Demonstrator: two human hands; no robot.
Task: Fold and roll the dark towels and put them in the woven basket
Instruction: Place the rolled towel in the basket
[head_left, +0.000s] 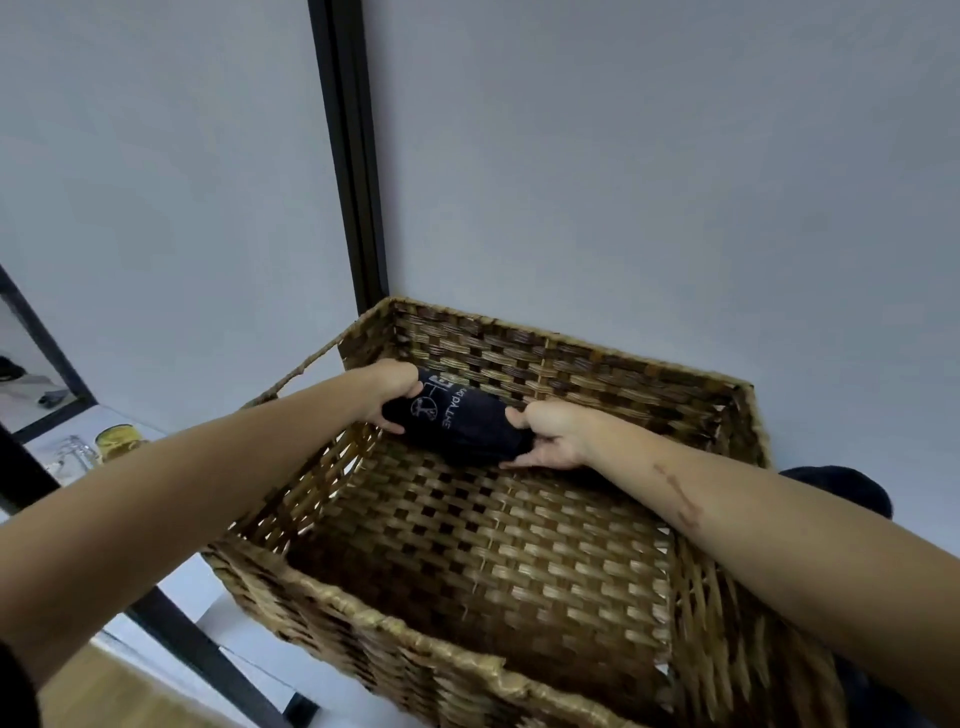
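The near rim of the basket (467, 670) is cut off by the bottom edge. Both ends of the rolled towel (460, 421) are hidden under the left hand (392, 389) and the right hand (553, 434). The white print on the towel is only partly readable. A second dark cloth (841, 491) is mostly hidden behind the basket wall and the right forearm. Glass things (98, 449) at the left are blurred.

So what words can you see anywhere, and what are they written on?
"PALME" or close to it: pale print on the rolled dark towel in the woven basket; the letters appear upside down and blurred, so the reading is unsure.
A round emblem and more marks beside it: too blurred to read.
No other text visible.
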